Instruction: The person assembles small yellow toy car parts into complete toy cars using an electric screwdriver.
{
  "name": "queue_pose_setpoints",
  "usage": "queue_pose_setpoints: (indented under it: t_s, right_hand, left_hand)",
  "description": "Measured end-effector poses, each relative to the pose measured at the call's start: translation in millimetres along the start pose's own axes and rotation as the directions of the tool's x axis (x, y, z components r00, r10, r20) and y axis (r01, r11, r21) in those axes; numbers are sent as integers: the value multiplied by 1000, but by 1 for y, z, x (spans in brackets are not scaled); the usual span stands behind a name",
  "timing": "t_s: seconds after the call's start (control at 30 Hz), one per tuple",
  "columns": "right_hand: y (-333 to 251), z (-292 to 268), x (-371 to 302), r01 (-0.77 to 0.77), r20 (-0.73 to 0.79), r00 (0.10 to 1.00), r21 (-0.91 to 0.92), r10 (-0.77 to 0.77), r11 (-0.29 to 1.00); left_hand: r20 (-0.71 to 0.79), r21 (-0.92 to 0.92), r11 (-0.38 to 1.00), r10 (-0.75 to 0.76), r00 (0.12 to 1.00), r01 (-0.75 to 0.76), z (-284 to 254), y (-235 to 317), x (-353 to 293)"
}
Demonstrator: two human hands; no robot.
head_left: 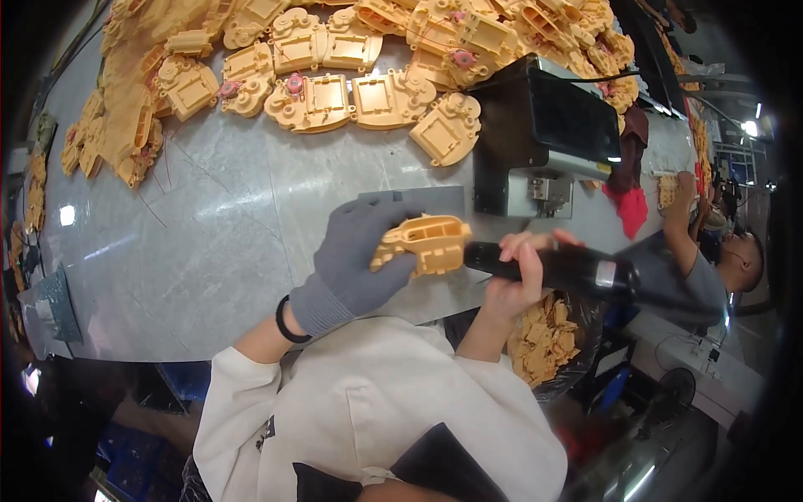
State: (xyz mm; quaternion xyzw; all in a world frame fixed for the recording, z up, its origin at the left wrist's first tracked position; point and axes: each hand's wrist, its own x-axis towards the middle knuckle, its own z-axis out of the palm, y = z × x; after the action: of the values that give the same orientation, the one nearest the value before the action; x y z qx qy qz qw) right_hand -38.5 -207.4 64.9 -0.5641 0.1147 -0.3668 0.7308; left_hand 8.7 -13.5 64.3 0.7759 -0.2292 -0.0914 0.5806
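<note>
My left hand (355,255), in a grey glove with a black band at the wrist, grips a yellow-orange plastic housing (431,238) with slots and ribs. The housing is held up on edge over the front of the table. Bare fingers of my right hand (520,272) wrap round a black electric screwdriver (581,269), which lies nearly level. Its narrow nose meets the right end of the housing; the very tip is hidden, so contact cannot be made out.
Many similar housings (314,105) are heaped along the table's far side, some with red parts and thin wires. A black box-shaped machine (544,125) stands right of centre. Below right, a lined bin (548,339) holds yellow pieces. Another person (728,268) sits at far right.
</note>
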Motion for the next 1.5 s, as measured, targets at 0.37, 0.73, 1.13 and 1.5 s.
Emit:
queue_pose_setpoints:
  t_s: [0.37, 0.73, 1.13, 1.5]
  right_hand:
    - [6, -9, 1, -79, -2, 997, 55, 80, 995]
    - [-8, -17, 0, -27, -32, 999, 48, 28, 998]
    - [-4, -11, 2, -40, 40, 999, 72, 37, 997]
    - [-2, -15, 7, -57, 34, 998, 62, 55, 996]
  left_hand:
    - [12, 577, 802, 181, 983, -154, 26, -18, 19]
    - [-180, 397, 900, 268, 946, -179, 25, -31, 5]
    - [125, 550, 804, 186, 975, -224, 28, -19, 0]
    - [187, 680, 703, 110, 976, -210, 19, -11, 2]
